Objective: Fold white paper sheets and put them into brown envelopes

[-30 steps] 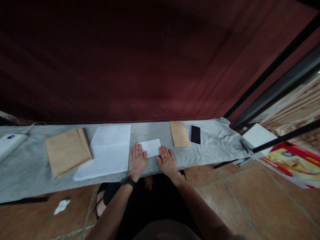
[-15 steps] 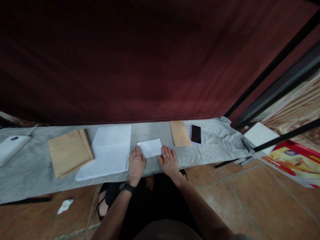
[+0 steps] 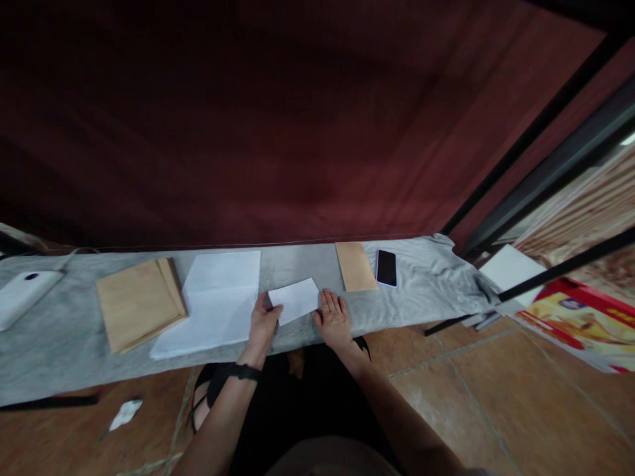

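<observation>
A folded white sheet of paper [image 3: 296,300] lies slightly tilted in front of me over the grey cloth. My left hand [image 3: 264,322] grips its left edge, thumb on top and fingers beneath. On the paper's right side, my right hand [image 3: 334,318] is laid flat with its fingers extended, the fingertips at the paper's edge. Left of my left hand is a stack of larger white sheets [image 3: 223,304] with a crease across the top one. A single brown envelope [image 3: 356,266] rests beyond my right hand.
Brown envelopes [image 3: 141,304] are stacked on the left, overlapping the white sheets. At the far left is a white device [image 3: 27,295] with a cable. A phone [image 3: 386,268] lies right of the single envelope. A dark red curtain [image 3: 297,165] hangs behind the cloth-covered bench [image 3: 421,301].
My left hand has gone from lying flat at the paper's edge to pinching it. The paper's left side has turned slightly toward me. My right hand stays nearly in place.
</observation>
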`<state>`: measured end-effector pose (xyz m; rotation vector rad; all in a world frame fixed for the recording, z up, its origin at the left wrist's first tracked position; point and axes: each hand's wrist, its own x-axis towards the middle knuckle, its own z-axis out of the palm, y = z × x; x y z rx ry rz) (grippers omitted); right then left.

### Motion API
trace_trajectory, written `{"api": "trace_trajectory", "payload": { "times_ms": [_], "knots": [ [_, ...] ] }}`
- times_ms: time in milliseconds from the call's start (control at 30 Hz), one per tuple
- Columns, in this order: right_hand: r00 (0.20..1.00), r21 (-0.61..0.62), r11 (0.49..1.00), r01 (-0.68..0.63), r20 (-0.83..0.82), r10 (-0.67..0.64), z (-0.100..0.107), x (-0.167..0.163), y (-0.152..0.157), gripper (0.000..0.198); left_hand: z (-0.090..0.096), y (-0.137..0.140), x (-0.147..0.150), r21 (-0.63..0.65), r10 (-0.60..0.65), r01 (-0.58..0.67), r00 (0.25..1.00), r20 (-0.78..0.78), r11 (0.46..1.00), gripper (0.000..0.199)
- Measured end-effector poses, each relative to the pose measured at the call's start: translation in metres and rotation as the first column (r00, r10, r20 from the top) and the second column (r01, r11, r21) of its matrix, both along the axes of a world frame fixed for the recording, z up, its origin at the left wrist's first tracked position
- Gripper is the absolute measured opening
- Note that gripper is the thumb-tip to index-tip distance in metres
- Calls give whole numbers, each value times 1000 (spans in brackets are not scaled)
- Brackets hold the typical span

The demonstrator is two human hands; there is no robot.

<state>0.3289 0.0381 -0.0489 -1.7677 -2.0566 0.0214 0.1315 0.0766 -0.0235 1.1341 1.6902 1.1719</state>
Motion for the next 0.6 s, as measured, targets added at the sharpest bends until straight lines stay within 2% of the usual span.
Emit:
{"api": "trace_trajectory", "payload": {
  "times_ms": [100, 200, 267, 300, 400, 467, 600],
  "knots": [
    [997, -3, 998, -66, -51, 66, 9, -3, 1, 57, 14, -7, 5, -83, 15, 12, 947, 321, 996, 61],
    [972, -28, 988, -149, -186, 141, 23, -9, 3, 49, 26, -12, 9, -49, -22, 50, 886, 464, 998, 51],
    [917, -30, 986, -165, -372, 142, 33, -14, 6, 46, 31, -13, 10, -32, -22, 48, 838, 546, 998, 44],
    [858, -36, 987, -155, -501, 116, 37, -17, 8, 43, 32, -13, 10, -34, -17, 46, 814, 580, 998, 44],
    [588, -99, 989, -113, -809, -14, 43, -27, 14, 36, 30, -14, 10, -53, -4, 47, 784, 621, 998, 39],
    [398, -163, 980, -118, -911, -104, 43, -34, 16, 39, 25, -16, 11, -55, -17, 62, 802, 597, 997, 41],
    [-15, -254, 949, -187, -965, -261, 38, -44, 13, 41, 10, -17, 15, -73, -42, 96, 845, 533, 993, 67]
  ]
}}
